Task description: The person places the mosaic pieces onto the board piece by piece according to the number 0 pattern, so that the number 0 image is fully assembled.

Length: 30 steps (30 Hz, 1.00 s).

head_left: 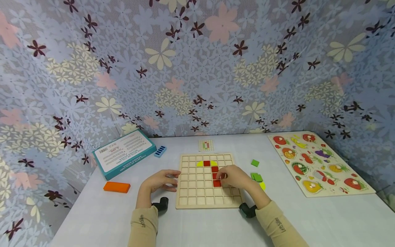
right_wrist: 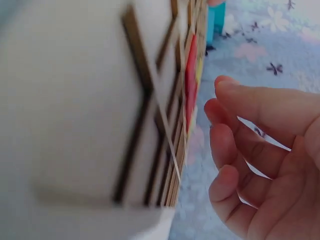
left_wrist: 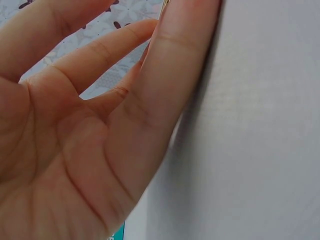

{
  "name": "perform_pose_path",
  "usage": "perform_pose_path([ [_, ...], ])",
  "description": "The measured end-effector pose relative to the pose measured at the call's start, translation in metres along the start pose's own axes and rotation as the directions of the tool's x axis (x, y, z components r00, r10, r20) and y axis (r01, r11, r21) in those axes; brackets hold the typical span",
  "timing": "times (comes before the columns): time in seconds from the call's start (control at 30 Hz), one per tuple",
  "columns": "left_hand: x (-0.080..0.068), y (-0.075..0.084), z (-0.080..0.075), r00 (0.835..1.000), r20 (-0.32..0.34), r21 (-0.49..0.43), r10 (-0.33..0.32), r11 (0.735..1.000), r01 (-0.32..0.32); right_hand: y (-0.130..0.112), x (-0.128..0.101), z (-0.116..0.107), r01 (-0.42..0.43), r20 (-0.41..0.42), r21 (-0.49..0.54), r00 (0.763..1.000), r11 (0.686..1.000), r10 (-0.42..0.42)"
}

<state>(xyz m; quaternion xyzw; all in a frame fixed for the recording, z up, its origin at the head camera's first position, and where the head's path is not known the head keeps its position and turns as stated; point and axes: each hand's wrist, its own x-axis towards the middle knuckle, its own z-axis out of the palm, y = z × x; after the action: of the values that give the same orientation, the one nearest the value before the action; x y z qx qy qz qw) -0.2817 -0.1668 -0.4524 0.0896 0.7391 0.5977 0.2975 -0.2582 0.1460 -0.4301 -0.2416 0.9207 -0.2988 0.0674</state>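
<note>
A square wooden grid board (head_left: 192,192) lies flat before me. In its cells sit several red tiles (head_left: 217,183), one in the upper row and others in a column below, plus two yellow rounded pieces (head_left: 200,164). My left hand (head_left: 160,180) rests at the board's left edge, fingers spread and loosely bent; its palm (left_wrist: 90,140) shows bare in the left wrist view. Over the right part of the board is my right hand (head_left: 237,176), fingertips right beside the red column. The right wrist view shows its fingers (right_wrist: 222,142) loosely curled, with nothing visible between them and the thumb.
Behind the board lies a small pattern card (head_left: 205,145). Green tiles (head_left: 255,163) and a yellow piece (head_left: 262,185) lie to the right, with a fruit puzzle board (head_left: 334,176) beyond. At left are a teal box (head_left: 123,154), a blue slotted piece (head_left: 160,151) and an orange block (head_left: 117,187).
</note>
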Motion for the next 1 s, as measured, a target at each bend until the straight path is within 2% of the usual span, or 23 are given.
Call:
perform_pose_path([
  [0.13,0.000,-0.001,-0.001,1.000,-0.001,0.000,0.008,1.000,-0.008,0.008,-0.003,-0.011,0.015,-0.012,0.036,1.000,0.999,-0.014],
  [0.33,0.000,-0.001,-0.001,1.000,-0.005,0.000,0.005,1.000,-0.005,0.019,-0.008,-0.027,-0.059,-0.017,0.086,0.998,0.995,0.060],
  [0.63,-0.002,-0.001,-0.002,1.000,-0.003,-0.001,0.005,1.000,-0.005,0.030,-0.017,-0.042,-0.115,-0.033,0.100,0.992,0.988,0.119],
  [1.0,0.000,-0.001,-0.002,1.000,-0.003,0.005,0.000,1.000,0.000,0.043,-0.032,-0.049,-0.117,-0.048,0.095,0.991,0.989,0.122],
])
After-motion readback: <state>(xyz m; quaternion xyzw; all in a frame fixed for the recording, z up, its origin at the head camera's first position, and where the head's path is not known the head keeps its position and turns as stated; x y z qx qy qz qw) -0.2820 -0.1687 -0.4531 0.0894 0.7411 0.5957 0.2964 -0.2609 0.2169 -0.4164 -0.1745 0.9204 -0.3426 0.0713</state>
